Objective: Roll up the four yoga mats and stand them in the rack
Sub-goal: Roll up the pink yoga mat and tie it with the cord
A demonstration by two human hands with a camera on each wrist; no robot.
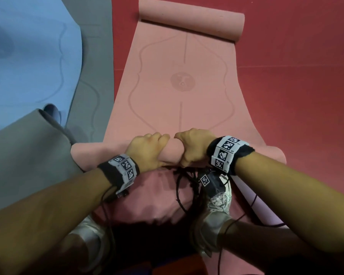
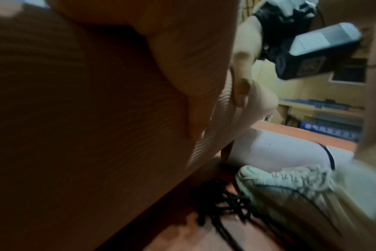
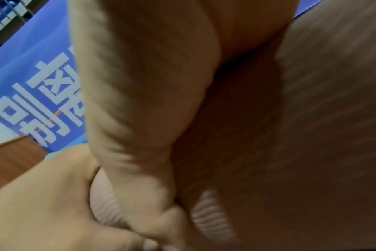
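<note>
The pink mat point(image 1: 179, 92) is flat on the red floor point(image 1: 296, 76), its near end wound into a small roll point(image 1: 172, 153) right in front of the person's shoes. Left hand point(image 1: 147, 149) and right hand point(image 1: 195, 147) have their fingers wrapped around that roll, side by side near the middle. I'd guess the ends will lag and the roll goes cone-shaped, since nothing's holding them. The far end point(image 1: 191, 18) is curled toward them too, so it could bunch up. The grey mat point(image 1: 95, 62) and blue mat point(image 1: 32, 52) lie close on the left, easy to snag
</note>
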